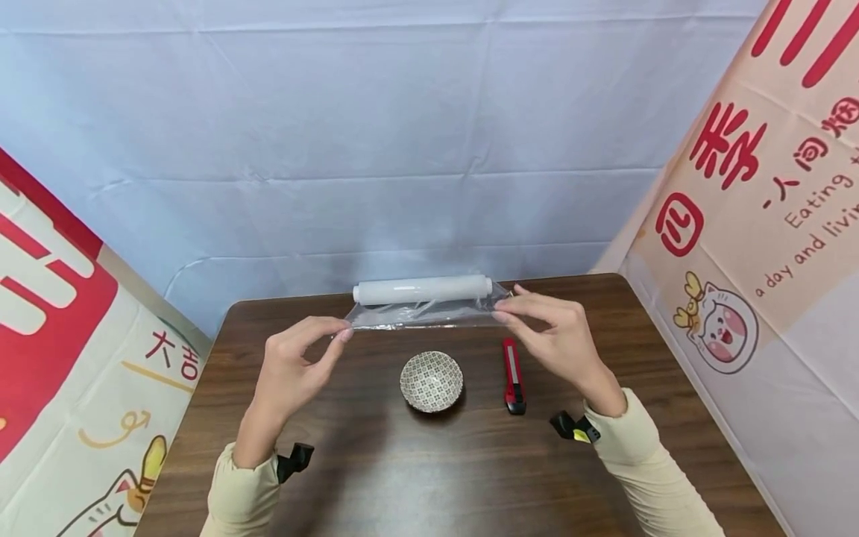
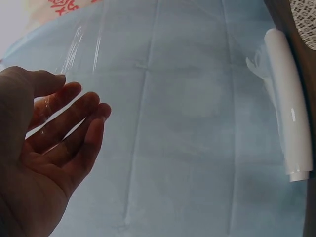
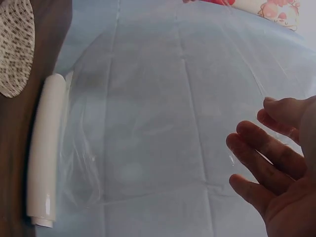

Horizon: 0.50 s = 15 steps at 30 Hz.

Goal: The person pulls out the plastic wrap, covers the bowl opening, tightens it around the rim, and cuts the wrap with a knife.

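Note:
A white roll of cling film [image 1: 423, 289] lies across the far edge of the table, and a clear sheet of film [image 1: 423, 316] stretches from it between both hands. My left hand [image 1: 295, 369] pinches the sheet's left corner between thumb and forefinger; in the left wrist view, the other fingers [image 2: 64, 123] are loosely bent. The right corner is pinched by my right hand [image 1: 555, 335], with its thumb [image 3: 284, 109] against the forefinger. Between the hands and nearer to me stands a small patterned bowl [image 1: 432, 382]. A red utility knife [image 1: 513, 377] lies right of the bowl.
The dark wooden table [image 1: 416, 477] ends at a pale blue cloth backdrop [image 1: 335, 149] just behind the roll. Printed cloth panels rise on the left [image 1: 54, 321] and right [image 1: 751, 246]. Black wrist cameras [image 1: 294, 462] are strapped at both sleeves.

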Each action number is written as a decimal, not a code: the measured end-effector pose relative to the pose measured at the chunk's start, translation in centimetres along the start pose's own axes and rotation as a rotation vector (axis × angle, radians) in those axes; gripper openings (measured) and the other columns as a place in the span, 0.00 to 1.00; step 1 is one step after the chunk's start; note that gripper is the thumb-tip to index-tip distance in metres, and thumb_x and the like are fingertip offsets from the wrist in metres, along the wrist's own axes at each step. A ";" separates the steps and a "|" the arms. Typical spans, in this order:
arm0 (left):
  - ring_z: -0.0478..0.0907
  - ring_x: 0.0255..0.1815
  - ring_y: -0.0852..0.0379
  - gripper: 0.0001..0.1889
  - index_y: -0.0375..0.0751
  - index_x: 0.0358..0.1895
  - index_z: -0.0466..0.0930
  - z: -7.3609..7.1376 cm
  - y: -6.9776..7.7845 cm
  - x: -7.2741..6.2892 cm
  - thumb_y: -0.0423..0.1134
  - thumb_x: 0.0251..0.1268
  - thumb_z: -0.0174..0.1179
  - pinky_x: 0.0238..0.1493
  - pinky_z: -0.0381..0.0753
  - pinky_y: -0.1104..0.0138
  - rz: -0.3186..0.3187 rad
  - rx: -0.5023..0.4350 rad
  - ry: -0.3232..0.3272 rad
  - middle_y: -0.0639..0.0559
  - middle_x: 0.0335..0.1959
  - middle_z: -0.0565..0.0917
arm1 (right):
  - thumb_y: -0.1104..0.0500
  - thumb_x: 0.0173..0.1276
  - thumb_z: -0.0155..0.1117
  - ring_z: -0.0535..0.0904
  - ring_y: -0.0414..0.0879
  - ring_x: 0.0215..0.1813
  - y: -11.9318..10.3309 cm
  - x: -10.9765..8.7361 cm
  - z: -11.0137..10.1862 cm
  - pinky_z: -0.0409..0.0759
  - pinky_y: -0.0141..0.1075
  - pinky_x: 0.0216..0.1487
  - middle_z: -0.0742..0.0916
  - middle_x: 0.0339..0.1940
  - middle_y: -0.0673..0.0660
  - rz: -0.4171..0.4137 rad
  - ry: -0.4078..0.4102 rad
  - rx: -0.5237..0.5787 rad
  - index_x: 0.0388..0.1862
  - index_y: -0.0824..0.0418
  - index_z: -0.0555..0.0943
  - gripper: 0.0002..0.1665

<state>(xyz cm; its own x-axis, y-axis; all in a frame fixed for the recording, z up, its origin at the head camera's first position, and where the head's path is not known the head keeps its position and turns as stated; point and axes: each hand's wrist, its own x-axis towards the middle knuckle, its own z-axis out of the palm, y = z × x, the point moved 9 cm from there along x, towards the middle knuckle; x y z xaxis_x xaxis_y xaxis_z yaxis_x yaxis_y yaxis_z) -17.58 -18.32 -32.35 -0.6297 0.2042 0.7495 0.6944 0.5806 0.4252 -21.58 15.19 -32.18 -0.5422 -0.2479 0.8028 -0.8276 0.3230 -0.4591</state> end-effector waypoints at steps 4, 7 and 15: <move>0.90 0.41 0.54 0.09 0.43 0.42 0.92 0.4 -0.3 -1.3 0.27 0.62 0.72 0.54 0.81 0.82 -0.024 -0.009 -0.045 0.52 0.38 0.92 | 0.79 0.49 0.80 0.93 0.48 0.45 -0.2 -1.5 0.4 0.85 0.37 0.66 0.94 0.34 0.58 -0.019 -0.018 0.038 0.37 0.63 0.93 0.18; 0.90 0.41 0.57 0.10 0.44 0.42 0.92 0.6 -0.5 -2.1 0.27 0.61 0.72 0.53 0.81 0.81 -0.029 -0.014 -0.061 0.54 0.38 0.92 | 0.78 0.50 0.79 0.92 0.46 0.43 -0.4 -2.5 0.7 0.82 0.36 0.71 0.94 0.33 0.58 -0.035 -0.039 0.062 0.38 0.63 0.93 0.17; 0.91 0.44 0.58 0.08 0.46 0.43 0.91 1.3 -0.8 -4.4 0.30 0.64 0.73 0.55 0.81 0.82 -0.120 -0.017 -0.176 0.56 0.41 0.92 | 0.78 0.52 0.79 0.91 0.44 0.43 -0.5 -5.3 1.6 0.80 0.39 0.73 0.93 0.35 0.57 -0.068 -0.106 0.165 0.38 0.63 0.92 0.17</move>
<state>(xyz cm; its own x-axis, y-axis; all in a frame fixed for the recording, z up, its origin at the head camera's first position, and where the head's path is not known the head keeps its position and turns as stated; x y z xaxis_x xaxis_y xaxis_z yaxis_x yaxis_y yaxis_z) -15.80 -18.64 -36.62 -0.7583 0.2697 0.5934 0.6154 0.5963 0.5154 -18.52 14.89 -36.79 -0.4897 -0.3617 0.7933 -0.8704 0.1507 -0.4687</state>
